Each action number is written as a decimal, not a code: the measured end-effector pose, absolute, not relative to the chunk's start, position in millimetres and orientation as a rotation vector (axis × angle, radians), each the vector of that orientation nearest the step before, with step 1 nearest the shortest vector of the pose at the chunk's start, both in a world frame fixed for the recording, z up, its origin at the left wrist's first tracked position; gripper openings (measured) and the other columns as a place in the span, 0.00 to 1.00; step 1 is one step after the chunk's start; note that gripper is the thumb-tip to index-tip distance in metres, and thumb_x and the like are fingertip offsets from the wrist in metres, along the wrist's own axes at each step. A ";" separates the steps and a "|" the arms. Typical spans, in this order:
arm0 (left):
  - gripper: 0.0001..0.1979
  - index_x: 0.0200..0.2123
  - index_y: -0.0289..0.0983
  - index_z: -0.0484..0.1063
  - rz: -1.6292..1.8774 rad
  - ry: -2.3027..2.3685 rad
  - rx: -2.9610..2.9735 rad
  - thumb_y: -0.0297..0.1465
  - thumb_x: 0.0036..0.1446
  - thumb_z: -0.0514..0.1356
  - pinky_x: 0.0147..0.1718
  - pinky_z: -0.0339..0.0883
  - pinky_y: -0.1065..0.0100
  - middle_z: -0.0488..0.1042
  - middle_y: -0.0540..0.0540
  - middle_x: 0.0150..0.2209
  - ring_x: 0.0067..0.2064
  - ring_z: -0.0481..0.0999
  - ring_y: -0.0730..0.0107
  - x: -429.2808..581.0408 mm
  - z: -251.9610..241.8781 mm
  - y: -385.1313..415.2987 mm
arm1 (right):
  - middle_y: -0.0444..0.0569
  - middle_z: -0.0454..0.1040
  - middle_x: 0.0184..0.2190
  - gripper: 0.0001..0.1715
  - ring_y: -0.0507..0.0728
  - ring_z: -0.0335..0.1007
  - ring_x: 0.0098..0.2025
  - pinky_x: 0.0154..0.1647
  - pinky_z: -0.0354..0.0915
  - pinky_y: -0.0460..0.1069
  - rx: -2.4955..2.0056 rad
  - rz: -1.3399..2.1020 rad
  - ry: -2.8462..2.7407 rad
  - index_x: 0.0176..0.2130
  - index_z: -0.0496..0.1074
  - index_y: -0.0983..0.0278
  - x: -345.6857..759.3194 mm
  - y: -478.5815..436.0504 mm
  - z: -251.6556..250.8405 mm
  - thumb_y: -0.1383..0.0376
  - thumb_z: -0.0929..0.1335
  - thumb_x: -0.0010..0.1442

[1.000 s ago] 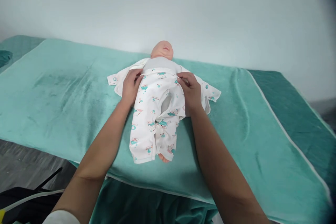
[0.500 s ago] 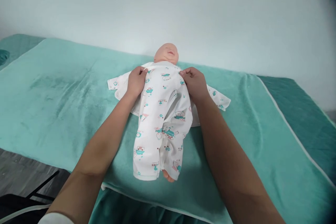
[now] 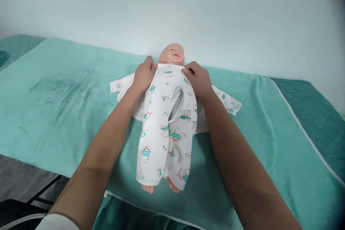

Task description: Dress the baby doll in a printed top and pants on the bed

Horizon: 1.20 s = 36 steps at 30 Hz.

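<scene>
A baby doll (image 3: 171, 54) lies face up, its head toward the wall. White printed baby pants (image 3: 157, 104) cover its front from just below the chin down to the ankles, with an open crotch slit showing. Both feet (image 3: 174, 185) stick out of the leg ends. Beneath, a white printed baby shirt (image 3: 231, 106) spreads its sleeves to either side. My left hand (image 3: 145, 73) pinches the waistband's left corner. At the right corner, my right hand (image 3: 198, 77) grips the waistband between thumb and fingers.
A green velvety blanket (image 3: 67, 90) with pale edging lies over a darker green cover (image 3: 304, 97). Behind stands a white wall (image 3: 172, 7). At lower left are a grey floor (image 3: 13, 172), a black chair-like object (image 3: 16, 210) and a pale cable (image 3: 24, 218).
Both hands have moved up toward the doll's chin, drawing the waistband higher. The pant legs slid up, so both feet now show instead of one.
</scene>
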State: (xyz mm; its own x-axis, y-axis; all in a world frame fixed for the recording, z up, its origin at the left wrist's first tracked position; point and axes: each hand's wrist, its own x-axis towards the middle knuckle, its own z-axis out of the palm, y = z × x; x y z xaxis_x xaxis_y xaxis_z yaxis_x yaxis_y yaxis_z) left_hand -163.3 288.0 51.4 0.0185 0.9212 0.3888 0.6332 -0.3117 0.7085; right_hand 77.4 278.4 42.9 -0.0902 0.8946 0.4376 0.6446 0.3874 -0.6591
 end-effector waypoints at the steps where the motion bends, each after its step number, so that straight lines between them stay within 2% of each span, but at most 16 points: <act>1: 0.07 0.34 0.43 0.64 1.213 1.632 1.938 0.31 0.67 0.58 0.43 0.65 0.59 0.71 0.48 0.29 0.39 0.75 0.58 -162.7 47.8 293.7 | 0.45 0.73 0.29 0.09 0.59 0.69 0.35 0.43 0.65 0.56 -1.395 0.332 -1.801 0.33 0.67 0.57 76.3 281.7 44.2 0.57 0.66 0.64; 6: 0.06 0.35 0.43 0.66 1.259 1.736 1.854 0.28 0.66 0.58 0.46 0.66 0.58 0.69 0.48 0.28 0.41 0.76 0.56 -159.0 34.8 309.1 | 0.44 0.70 0.26 0.10 0.57 0.63 0.31 0.38 0.61 0.54 -1.464 0.262 -1.716 0.29 0.65 0.58 73.0 296.7 40.5 0.59 0.68 0.61; 9: 0.04 0.37 0.42 0.69 1.202 1.714 1.878 0.28 0.65 0.57 0.48 0.68 0.57 0.73 0.47 0.32 0.41 0.76 0.58 -158.7 31.9 308.6 | 0.43 0.71 0.26 0.09 0.55 0.65 0.29 0.36 0.63 0.53 -1.405 0.343 -1.649 0.31 0.66 0.58 71.3 297.3 33.3 0.59 0.69 0.60; 12: 0.08 0.41 0.42 0.74 1.172 1.655 1.963 0.27 0.66 0.55 0.52 0.69 0.58 0.78 0.45 0.43 0.48 0.77 0.59 -159.8 31.5 304.7 | 0.45 0.78 0.37 0.03 0.56 0.73 0.34 0.40 0.68 0.53 -1.276 0.431 -1.617 0.38 0.70 0.57 68.9 291.0 29.2 0.61 0.68 0.62; 15: 0.16 0.47 0.43 0.78 1.123 1.635 2.036 0.26 0.67 0.52 0.58 0.67 0.57 0.79 0.43 0.50 0.54 0.77 0.58 -161.4 31.9 299.9 | 0.47 0.82 0.42 0.07 0.58 0.77 0.42 0.49 0.71 0.55 -1.184 0.452 -1.655 0.40 0.75 0.57 67.3 282.8 29.1 0.63 0.66 0.63; 20: 0.21 0.47 0.45 0.82 1.112 1.610 2.040 0.22 0.64 0.51 0.57 0.68 0.58 0.80 0.44 0.51 0.54 0.78 0.58 -165.0 29.4 296.7 | 0.47 0.83 0.44 0.12 0.60 0.78 0.48 0.54 0.70 0.58 -1.169 0.438 -1.662 0.40 0.79 0.57 68.4 273.6 29.4 0.63 0.65 0.64; 27: 0.21 0.47 0.44 0.81 1.192 1.512 2.053 0.22 0.63 0.51 0.58 0.67 0.58 0.81 0.45 0.52 0.55 0.78 0.60 -169.8 26.0 291.2 | 0.48 0.83 0.46 0.15 0.62 0.78 0.50 0.56 0.71 0.60 -1.187 0.395 -1.692 0.43 0.80 0.56 72.5 270.2 26.0 0.60 0.63 0.67; 32: 0.22 0.48 0.43 0.79 1.260 1.460 2.065 0.21 0.63 0.49 0.62 0.66 0.59 0.80 0.44 0.55 0.58 0.77 0.61 -173.4 28.5 271.1 | 0.49 0.83 0.48 0.14 0.62 0.77 0.52 0.59 0.70 0.61 -1.201 0.366 -1.654 0.44 0.79 0.56 74.6 257.5 20.7 0.60 0.64 0.66; 36: 0.20 0.49 0.43 0.78 1.315 1.532 2.057 0.22 0.63 0.52 0.64 0.65 0.56 0.78 0.43 0.59 0.61 0.75 0.60 -177.2 24.8 249.9 | 0.50 0.81 0.49 0.12 0.62 0.77 0.53 0.60 0.70 0.62 -1.170 0.366 -1.561 0.45 0.77 0.56 65.9 228.2 37.8 0.62 0.66 0.64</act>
State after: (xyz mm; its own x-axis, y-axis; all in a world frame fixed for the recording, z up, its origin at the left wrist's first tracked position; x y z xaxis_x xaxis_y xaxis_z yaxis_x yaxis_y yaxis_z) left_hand -177.2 249.9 24.8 0.0352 0.8629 0.5041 0.6289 -0.4112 0.6599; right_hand 65.9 228.2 37.8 0.0855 0.8189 0.5676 0.4814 0.4648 -0.7431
